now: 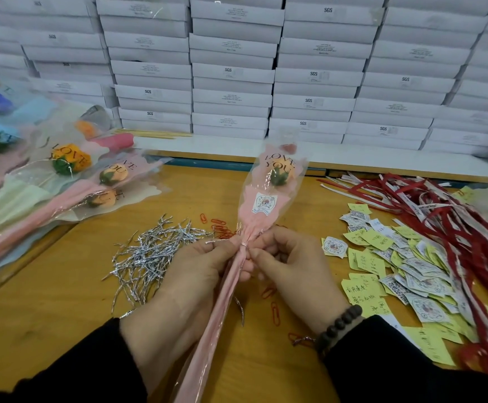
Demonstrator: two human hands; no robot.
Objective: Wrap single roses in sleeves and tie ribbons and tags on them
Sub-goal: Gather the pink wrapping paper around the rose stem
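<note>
An orange rose [279, 174] sits upright in a clear and pink sleeve [261, 213] printed "LOVE YOU", with a small tag [264, 202] stuck on its front. A thin silver twist tie [243, 244] cinches the sleeve's neck. My left hand [184, 286] grips the gathered sleeve just below the neck and pinches one tie end. My right hand [290, 266] pinches the tie from the right side. The sleeve's pink tail [211, 338] runs down between my wrists.
A heap of silver twist ties [149, 251] lies left of my hands. Wrapped roses [62, 181] pile up at the far left. Tags and yellow notes [388, 266] and red ribbons [452, 216] cover the right. Red paper clips [274, 312] scatter on the table; white boxes [237, 71] are stacked behind.
</note>
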